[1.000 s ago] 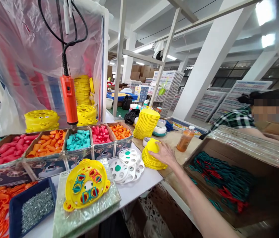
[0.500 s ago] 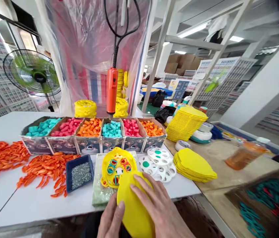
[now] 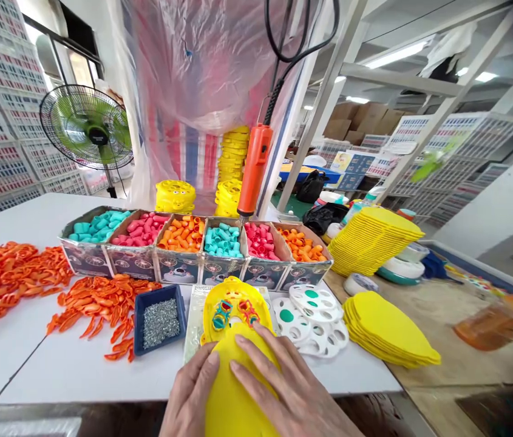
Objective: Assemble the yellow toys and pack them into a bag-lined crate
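A flat yellow plastic panel (image 3: 233,394) is between my two hands at the near table edge, covering the lower part of a yellow round case (image 3: 236,291). My left hand (image 3: 195,388) grips its left edge with the thumb on top. Across its upper right side lie the fingers of my right hand (image 3: 278,382); that thumb is hidden. Teal and red small parts (image 3: 222,314) show inside the case, which rests on a flat printed packet (image 3: 193,318). White perforated discs (image 3: 313,303) with green spots lie just right of the case.
A blue tray of screws (image 3: 160,321) and orange pieces (image 3: 96,303) lie left. Behind stands a row of boxes (image 3: 178,267) with coloured plastic parts. An orange electric screwdriver (image 3: 255,170) hangs above them. Yellow panels are stacked (image 3: 383,328) at right.
The view has turned left, so the table things appear farther right. The yellow panel now covers more of the case's lower part. Both hands remain on the panel.
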Available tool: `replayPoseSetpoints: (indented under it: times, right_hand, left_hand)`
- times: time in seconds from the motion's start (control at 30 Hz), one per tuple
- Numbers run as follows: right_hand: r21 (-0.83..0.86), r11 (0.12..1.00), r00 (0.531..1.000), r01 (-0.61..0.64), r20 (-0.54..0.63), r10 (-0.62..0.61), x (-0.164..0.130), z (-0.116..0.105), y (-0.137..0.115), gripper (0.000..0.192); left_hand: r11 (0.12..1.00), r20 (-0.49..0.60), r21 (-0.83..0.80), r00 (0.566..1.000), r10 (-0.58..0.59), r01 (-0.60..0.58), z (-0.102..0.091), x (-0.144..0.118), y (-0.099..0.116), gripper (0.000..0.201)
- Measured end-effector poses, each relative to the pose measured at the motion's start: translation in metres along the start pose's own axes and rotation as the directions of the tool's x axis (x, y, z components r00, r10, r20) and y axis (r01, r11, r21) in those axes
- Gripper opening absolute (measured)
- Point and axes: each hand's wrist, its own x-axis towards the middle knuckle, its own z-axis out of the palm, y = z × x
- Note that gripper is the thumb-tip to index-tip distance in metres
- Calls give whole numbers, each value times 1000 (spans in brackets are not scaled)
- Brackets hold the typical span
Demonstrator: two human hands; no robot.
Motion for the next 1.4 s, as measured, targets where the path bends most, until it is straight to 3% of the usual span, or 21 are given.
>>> replayPoseSetpoints:
  times: [0.2, 0.37, 0.57, 0.9, 1.23, 1.4]
  right_hand:
    - [25, 995, 995, -95, -26, 96, 16, -19, 10, 92]
    - [62, 977, 978, -203, 64, 200, 38, -25, 29, 117]
    - [43, 979, 977, -198, 92, 193, 60, -23, 44, 116]
    - [49, 979, 979, -197, 69, 193, 67, -15, 55, 115]
    - [19, 982, 981, -189, 56, 188, 71, -12, 55, 114]
    - [28, 978, 977, -209, 50, 207, 73, -11, 52, 116]
  left_hand:
    - [987, 15, -44, 988, -155, 155, -3, 46, 41, 52]
    - [992, 47, -6, 991, -127, 127, -1, 66, 33, 55]
    - [993, 119, 37, 986, -118, 114, 1, 72, 14, 59]
    - [1000, 140, -21, 990, -1, 4, -11, 72, 51, 64]
    - [1000, 125, 15, 992, 15, -17, -8, 76, 47, 76]
    - [1000, 101, 8, 995, 9, -10, -6, 76, 40, 71]
